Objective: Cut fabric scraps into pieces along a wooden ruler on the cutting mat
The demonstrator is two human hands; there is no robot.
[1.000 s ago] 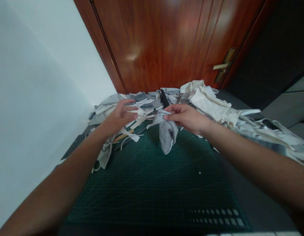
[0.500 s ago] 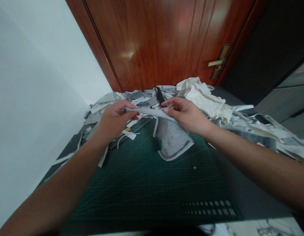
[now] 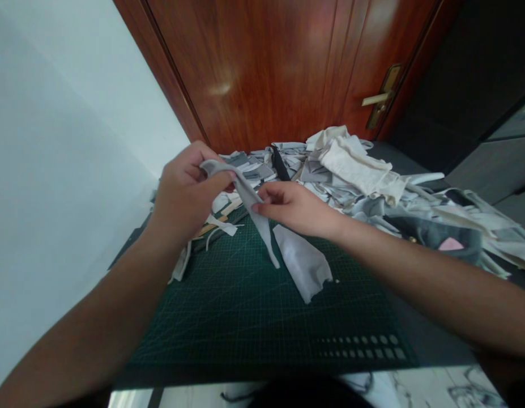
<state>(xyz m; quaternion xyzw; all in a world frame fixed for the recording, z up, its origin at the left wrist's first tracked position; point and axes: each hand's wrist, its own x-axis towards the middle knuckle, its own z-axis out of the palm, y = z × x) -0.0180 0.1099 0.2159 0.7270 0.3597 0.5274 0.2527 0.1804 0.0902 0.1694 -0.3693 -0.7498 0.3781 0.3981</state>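
Observation:
My left hand (image 3: 194, 184) is closed, pinching a narrow light-grey fabric strip (image 3: 251, 198) between thumb and fingers above the mat. The strip slants down to the right, and its pointed lower end hangs free. My right hand (image 3: 290, 207) is closed at the strip's right edge, with thumb and forefinger pinching it about halfway along. A wider light-grey fabric piece (image 3: 302, 263) lies on the green cutting mat (image 3: 240, 317) just below my right hand. It is apart from the strip, and its lower right edge looks uneven.
A heap of grey and white fabric scraps (image 3: 262, 170) stretches along the back by the wooden door (image 3: 262, 73). Cream cloth (image 3: 355, 167) lies at the right, and a dark grey piece with a pink patch (image 3: 451, 243) beyond my forearm. Thin offcuts (image 3: 223, 226) lie at left.
The wider grey fabric piece, which hung below my hands, now lies on the mat. My left hand rose a little; my right hand shifted left and down. The strip has turned from level to slanting.

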